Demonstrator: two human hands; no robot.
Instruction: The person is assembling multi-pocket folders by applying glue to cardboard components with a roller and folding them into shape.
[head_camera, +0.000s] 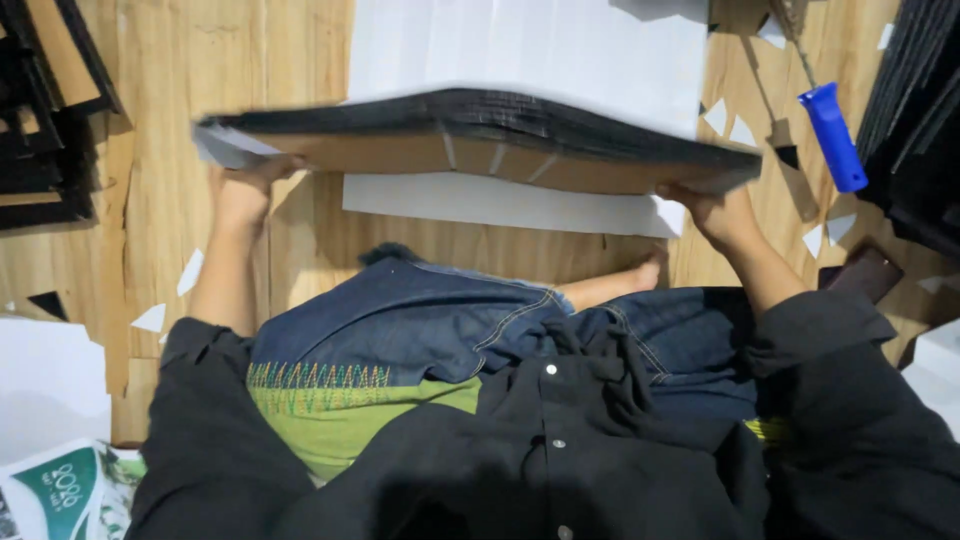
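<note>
A: Where did the thick stack of flat black-and-brown cardboard sheets (470, 140) sit relative to the hands?

B: It was held off the wooden floor (170, 100), raised over the large white paper sheet (520, 50) that lay flat there. Its long axis ran crosswise in front of the person, one end at each hand. The left hand (243, 190) was under the stack's left end, the right hand (712, 212) under the right end. Neither was nearer; each was touching its own end.

A: State of the fingers?

B: Left fingers were curled up around the stack's lower left edge, clamped on it. Right fingers were closed on the right corner, thumb side showing. The stack sagged a little toward the right.

A: What else was around the stack?

B: A blue-handled tool (832, 135) lay on the floor just right of the stack's right end. A dark flat device (862, 272) lay below that, near the right forearm. Piles of black frames (45, 110) stood well left of the stack. Small white paper scraps (160, 318) were scattered on the floor.

A: Anything hidden?

B: The fingertips were under the stack, so the grip depth could not be told. The stack covered the middle of the white sheet. The stack's edges were motion-blurred; sheet count was unreadable. The tool's working end was thin and hard to make out.
</note>
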